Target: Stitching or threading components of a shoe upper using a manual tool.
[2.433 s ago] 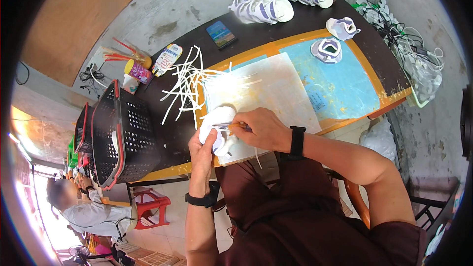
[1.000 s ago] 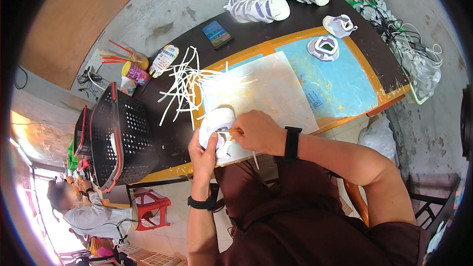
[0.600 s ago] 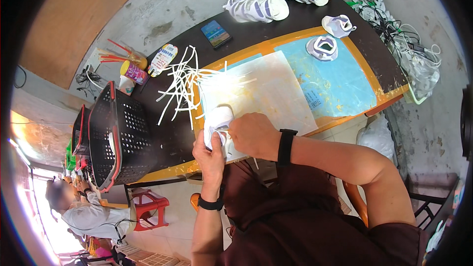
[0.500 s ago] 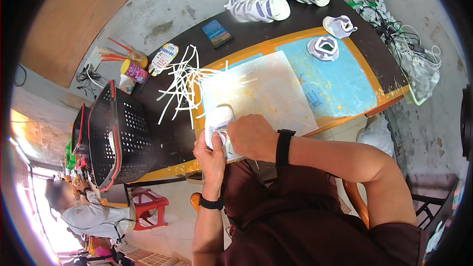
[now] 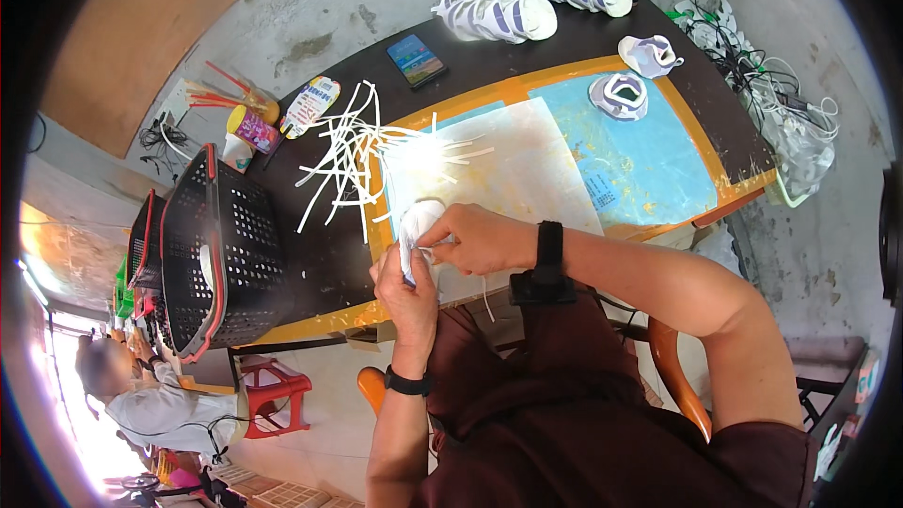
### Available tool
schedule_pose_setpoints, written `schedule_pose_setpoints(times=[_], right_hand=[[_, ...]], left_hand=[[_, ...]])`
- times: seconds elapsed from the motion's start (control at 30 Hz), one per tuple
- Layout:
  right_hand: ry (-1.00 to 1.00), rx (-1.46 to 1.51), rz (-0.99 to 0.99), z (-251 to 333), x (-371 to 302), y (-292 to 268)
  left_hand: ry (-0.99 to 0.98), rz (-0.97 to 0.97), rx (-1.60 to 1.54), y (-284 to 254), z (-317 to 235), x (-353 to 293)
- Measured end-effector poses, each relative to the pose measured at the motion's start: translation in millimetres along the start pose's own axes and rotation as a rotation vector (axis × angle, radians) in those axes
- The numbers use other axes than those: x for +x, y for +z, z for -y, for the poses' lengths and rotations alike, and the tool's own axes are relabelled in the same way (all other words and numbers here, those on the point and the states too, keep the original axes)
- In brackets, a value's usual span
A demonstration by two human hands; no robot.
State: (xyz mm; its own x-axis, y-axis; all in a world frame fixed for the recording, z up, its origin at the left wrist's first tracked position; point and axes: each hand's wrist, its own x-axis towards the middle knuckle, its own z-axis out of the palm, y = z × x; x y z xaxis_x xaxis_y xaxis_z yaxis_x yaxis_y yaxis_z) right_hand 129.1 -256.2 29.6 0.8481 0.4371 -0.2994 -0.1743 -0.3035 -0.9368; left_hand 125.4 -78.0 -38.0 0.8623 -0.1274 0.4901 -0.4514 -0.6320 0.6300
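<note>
A small white shoe upper (image 5: 419,220) is held over the table's front edge. My left hand (image 5: 406,292) grips its lower end, thumb on top and fingers underneath. From the right, my right hand (image 5: 484,237) pinches at the upper's edge, fingers closed. A thin white strip (image 5: 488,299) hangs below the right hand; whether the fingers hold it is hidden. A pile of loose white strips (image 5: 353,155) lies just beyond my left hand. Two white and lavender shoe uppers, a nearer one (image 5: 618,97) and a farther one (image 5: 649,56), stand at the table's right.
A white sheet (image 5: 527,150) covers part of the blue mat (image 5: 649,155). Rows of nested shoe uppers (image 5: 499,17) and a phone (image 5: 416,60) lie at the back. A black basket (image 5: 240,263) stands left, near a tub (image 5: 252,127). Another person (image 5: 169,404) sits far left.
My right hand has turned, its fingers now showing at the upper's edge, and its wrist has dropped slightly. The shoe upper has tilted in my left hand.
</note>
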Motion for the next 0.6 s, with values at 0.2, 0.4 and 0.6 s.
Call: schedule_pose_setpoints(times=[0.2,0.4,0.6], right_hand=[[-0.405,-0.499,-0.367,-28,12,25],[-0.33,-0.881,-0.41,-14,2,43],[-0.105,0.037,-0.155,-18,24,8]], left_hand=[[0.101,-0.058,0.039,6,0,1],[0.14,-0.135,0.043,10,4,2],[0.136,-0.114,0.019,8,7,2]])
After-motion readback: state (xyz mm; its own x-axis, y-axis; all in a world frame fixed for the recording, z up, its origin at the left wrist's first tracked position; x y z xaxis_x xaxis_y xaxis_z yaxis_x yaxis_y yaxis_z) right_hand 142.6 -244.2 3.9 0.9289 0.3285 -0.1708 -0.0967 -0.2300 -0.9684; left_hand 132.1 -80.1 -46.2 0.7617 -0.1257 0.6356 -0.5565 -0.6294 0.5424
